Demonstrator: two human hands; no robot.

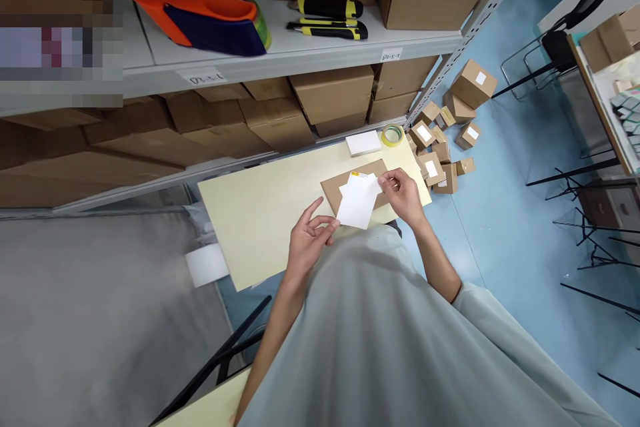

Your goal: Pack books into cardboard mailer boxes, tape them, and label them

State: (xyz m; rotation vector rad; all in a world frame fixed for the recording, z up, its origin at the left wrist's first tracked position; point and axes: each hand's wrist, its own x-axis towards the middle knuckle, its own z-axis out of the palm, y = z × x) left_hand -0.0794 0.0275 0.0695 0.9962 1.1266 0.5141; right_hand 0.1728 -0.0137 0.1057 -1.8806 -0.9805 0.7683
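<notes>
A white card (358, 203) with a small yellow-orange mark along its top edge is held between my two hands. My right hand (401, 195) pinches its upper right corner. My left hand (311, 235) has thumb and a fingertip at the lower left corner, its index finger stretched out. Beneath the card lies a flat brown cardboard piece (332, 188) on the cream table (260, 213). Another white edge shows behind the card; whether it is a second sheet I cannot make out.
A white stack of paper (363, 143) and a tape roll (392, 135) lie at the table's back right. Above, a shelf (300, 60) holds boxes, an orange-blue tape dispenser (210, 20) and several utility knives (327, 19). Small labelled boxes (440, 147) are piled beyond the table's right end.
</notes>
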